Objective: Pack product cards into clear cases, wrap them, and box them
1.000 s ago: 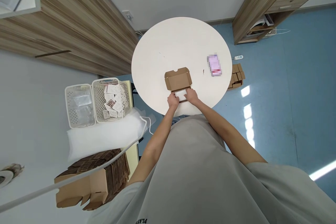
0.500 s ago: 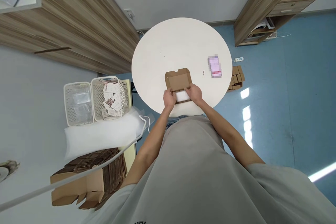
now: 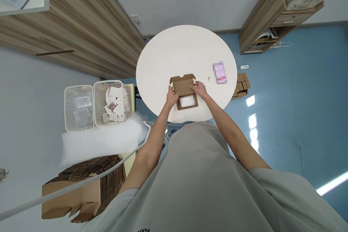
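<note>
A small brown cardboard box [image 3: 183,87] stands near the close edge of the round white table [image 3: 157,54], its lid raised and its front flap tilted. White wrapped material [image 3: 187,100] lies inside the tray part; what it covers is hidden. My left hand [image 3: 171,96] grips the lid's left side, thumb on the inner face and fingers outside. On the opposite side, my right hand [image 3: 199,89] holds the lid edge in the same way. A blurred pink-purple packet [image 3: 219,72] rests on the table to the right.
Left of me are two white plastic baskets [image 3: 108,82], one with printed cards, the other with clear bags. Beside them lie a white foam roll [image 3: 100,141] and stacked flat cardboard boxes [image 3: 111,185]. Small brown boxes [image 3: 241,85] sit right of the table; a wooden cabinet [image 3: 255,25] stands behind.
Both hands have moved from the box's front opening up to the sides of its lid. More of the white contents shows. The lid's front flap has tilted. The camera view has shifted slightly.
</note>
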`<state>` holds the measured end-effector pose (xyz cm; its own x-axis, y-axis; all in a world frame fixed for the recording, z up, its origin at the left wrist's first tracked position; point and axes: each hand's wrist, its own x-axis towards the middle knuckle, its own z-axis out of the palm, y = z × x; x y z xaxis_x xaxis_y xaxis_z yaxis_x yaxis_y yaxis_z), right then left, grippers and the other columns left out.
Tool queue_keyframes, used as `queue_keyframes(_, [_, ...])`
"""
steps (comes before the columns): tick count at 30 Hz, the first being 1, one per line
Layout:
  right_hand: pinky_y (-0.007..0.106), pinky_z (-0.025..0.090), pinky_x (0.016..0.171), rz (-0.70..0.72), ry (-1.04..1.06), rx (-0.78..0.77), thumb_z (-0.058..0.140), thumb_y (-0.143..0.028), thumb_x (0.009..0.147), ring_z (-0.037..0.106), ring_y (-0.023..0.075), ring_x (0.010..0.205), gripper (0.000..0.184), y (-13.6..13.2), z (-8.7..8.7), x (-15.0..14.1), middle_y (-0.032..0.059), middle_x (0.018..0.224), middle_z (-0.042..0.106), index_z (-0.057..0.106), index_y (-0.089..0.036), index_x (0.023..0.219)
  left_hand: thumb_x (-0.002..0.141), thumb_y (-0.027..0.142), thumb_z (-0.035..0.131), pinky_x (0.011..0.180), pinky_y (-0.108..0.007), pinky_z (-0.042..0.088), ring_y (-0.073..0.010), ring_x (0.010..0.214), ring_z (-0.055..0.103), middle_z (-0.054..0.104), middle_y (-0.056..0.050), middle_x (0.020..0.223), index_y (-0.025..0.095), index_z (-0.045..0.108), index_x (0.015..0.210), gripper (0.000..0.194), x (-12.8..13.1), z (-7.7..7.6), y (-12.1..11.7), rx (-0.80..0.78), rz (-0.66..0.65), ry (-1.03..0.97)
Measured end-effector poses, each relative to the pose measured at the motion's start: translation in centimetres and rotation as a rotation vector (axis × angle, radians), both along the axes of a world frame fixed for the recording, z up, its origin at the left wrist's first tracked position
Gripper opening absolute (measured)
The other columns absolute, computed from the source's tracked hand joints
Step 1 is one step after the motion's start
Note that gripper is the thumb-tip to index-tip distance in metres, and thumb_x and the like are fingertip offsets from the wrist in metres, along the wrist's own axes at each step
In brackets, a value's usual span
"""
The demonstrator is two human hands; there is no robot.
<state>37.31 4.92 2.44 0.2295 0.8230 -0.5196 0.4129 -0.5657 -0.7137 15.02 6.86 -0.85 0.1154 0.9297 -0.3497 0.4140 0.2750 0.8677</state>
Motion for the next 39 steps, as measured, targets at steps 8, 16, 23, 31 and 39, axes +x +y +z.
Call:
queue_keyframes(8, [0.044, 0.054, 0.109, 0.113, -0.094, 0.138, 0.058, -0.039, 0.102, 0.071, 0.0291, 0.122, 0.07, -1.5, 2.6, 1.1, 0.0148, 0.147, 0.069, 0.039, -0.019, 0.167, 0.088, 0.023, 0.074, 0.114, -0.045, 0.052, -0.0316, 0.136, 0.064, 0.062, -0.021, 0.152, 0.015, 0.034, 0.169, 0.091, -0.5, 1.8, -0.2, -0.015, 0.06, -0.104])
queue_keyframes(16, [0.042, 0.053, 0.093, 0.357, -0.33, 0.079, 0.042, -0.017, 0.1, 0.069, 0.0357, 0.109, 0.052, -6.7, 3.4, 0.7, 0.0119, 0.119, 0.078, 0.058, -0.022, 0.149, 0.098, 0.028, 0.063, 0.118, -0.054, 0.048, -0.0356, 0.129, 0.065, 0.073, -0.016, 0.133, 0.019, 0.063, 0.146, 0.049, -0.1, 1.9, -4.6, 0.087, -0.054, 0.047])
queue_keyframes(23, [0.036, 0.048, 0.077, 0.458, -0.399, -0.04, 0.044, -0.011, 0.099, 0.07, 0.0327, 0.093, 0.047, -11.4, 2.9, -0.1, 0.0088, 0.107, 0.077, 0.052, -0.026, 0.143, 0.098, 0.025, 0.061, 0.114, -0.054, 0.051, -0.0378, 0.129, 0.066, 0.069, -0.017, 0.139, 0.022, 0.055, 0.151, 0.054, -0.3, 1.8, -10.0, 0.115, -0.186, 0.102])
queue_keyframes(31, [0.04, 0.052, 0.085, 0.456, -0.382, -0.118, 0.051, -0.029, 0.108, 0.071, 0.0351, 0.108, 0.026, -13.0, 3.5, -1.0, 0.0148, 0.122, 0.075, 0.057, -0.021, 0.133, 0.093, 0.038, 0.073, 0.132, -0.052, 0.032, -0.0364, 0.16, 0.04, 0.048, -0.019, 0.168, 0.018, 0.046, 0.16, 0.075, -1.4, 1.6, -13.2, 0.037, -0.142, 0.105])
queue_keyframes(39, [0.036, 0.053, 0.087, 0.533, -0.363, -0.291, 0.057, -0.029, 0.108, 0.071, 0.0334, 0.117, 0.026, -13.6, 2.1, -1.1, 0.0164, 0.128, 0.076, 0.065, -0.017, 0.129, 0.097, 0.027, 0.056, 0.099, -0.045, 0.053, -0.0298, 0.102, 0.067, 0.074, -0.012, 0.109, 0.018, 0.065, 0.114, 0.021, -1.3, 0.4, -13.2, -0.153, -0.155, 0.159])
